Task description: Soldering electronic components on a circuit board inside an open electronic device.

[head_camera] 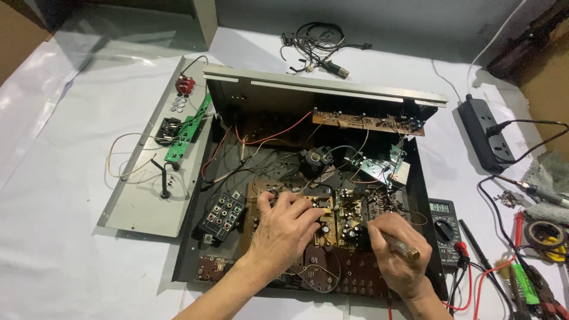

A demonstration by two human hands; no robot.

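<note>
Two hands: both over brown circuit board (332,222).
Left hand (284,228): spread flat, fingertips pressing board, gripping nothing.
Right hand (396,252): clenched on brass-handled tool (398,246), shaft slanting up-left toward board centre, nearer.

Two hands (284,228) (397,249), one open amplifier chassis (424,195), one multimeter (443,228), one power strip (487,133), one tape roll (544,233), one detached panel (145,195).

Bright even overhead light, soft shadows, sharp focus, slight edge distortion.

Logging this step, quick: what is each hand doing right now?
Left hand: open, fingers resting on the brown circuit board.
Right hand: closed on a brass-handled tool.
</note>
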